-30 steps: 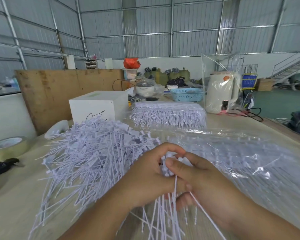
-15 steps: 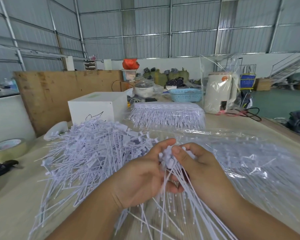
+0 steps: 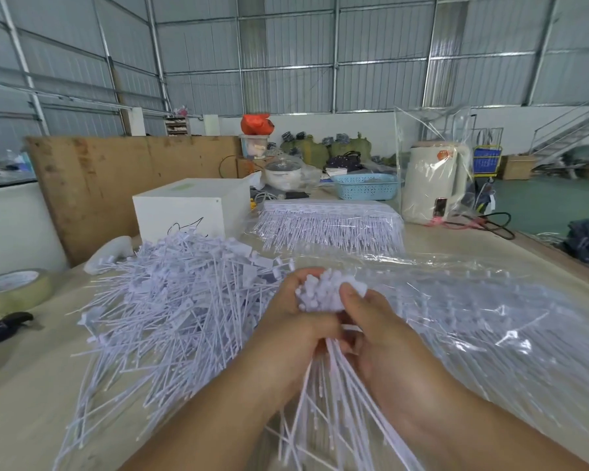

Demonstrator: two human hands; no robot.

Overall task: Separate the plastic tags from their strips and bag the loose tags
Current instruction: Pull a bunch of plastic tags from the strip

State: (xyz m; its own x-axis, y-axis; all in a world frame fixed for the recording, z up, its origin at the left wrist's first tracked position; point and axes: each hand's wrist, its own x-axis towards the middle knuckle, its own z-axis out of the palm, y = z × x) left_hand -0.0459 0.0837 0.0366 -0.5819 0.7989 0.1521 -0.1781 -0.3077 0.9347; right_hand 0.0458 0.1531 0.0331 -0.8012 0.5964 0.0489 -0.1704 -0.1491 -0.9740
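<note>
Tag bundle (image 3: 323,295) clamped between left hand (image 3: 295,329) and right hand (image 3: 376,334) grip, tails hanging below

Both forearms come in from the bottom edge and converge at frame centre, bare to the wrists. Left hand (image 3: 295,329): back of hand facing up, fingers curled inward, gripping the bunch of tags (image 3: 323,295). Right hand (image 3: 385,338): thumb up on top of the bunch, fingers wrapped underneath. The two hands are touching, knuckles close together. Fingertips mostly hidden.
</note>
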